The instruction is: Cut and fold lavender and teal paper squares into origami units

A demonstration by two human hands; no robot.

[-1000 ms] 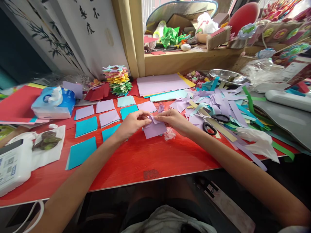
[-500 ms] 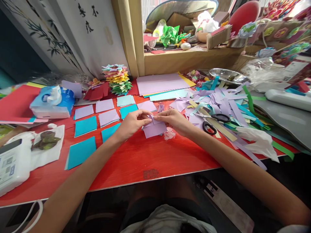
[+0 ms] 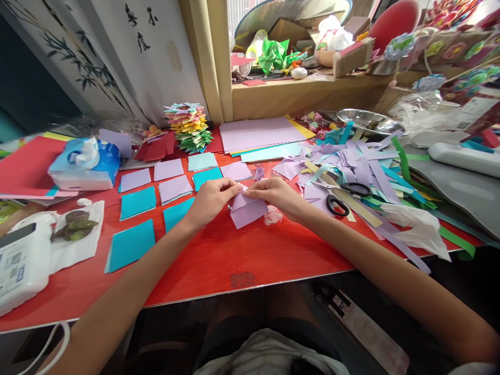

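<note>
- the shiny red table (image 3: pixel 187 281) is the biggest thing, and it sits under all the paper.
- a messy heap of thin purple, blue and green paper strips (image 3: pixel 363 161) lies on the right side. it may be there to stay out of the way.
- big flat light purple paper sheets (image 3: pixel 261 130) lie at the back, maybe because there is room for them there.
- a tall tower of folded paper in many colours (image 3: pixel 189 127) stands at the back, next to the sheets.
- neat piles of blue and purple paper squares (image 3: pixel 133 245) are on the left, set out in rows. i think that makes them easy to pick up.
- the left hand (image 3: pixel 213 200) pinches the paper's top edge between thumb and fingers.
- the right hand (image 3: pixel 279 195) pinches it too, just beside. two pinches probably keep the fold lined up.
- the scissors with black handles (image 3: pixel 340 187) lie by the strips, near the right hand.
- the folded light purple paper (image 3: pixel 247 212) is between the hands. its top is in the fingertips, and the rest spreads below them, toward the person. i can't tell if it touches the table.
</note>
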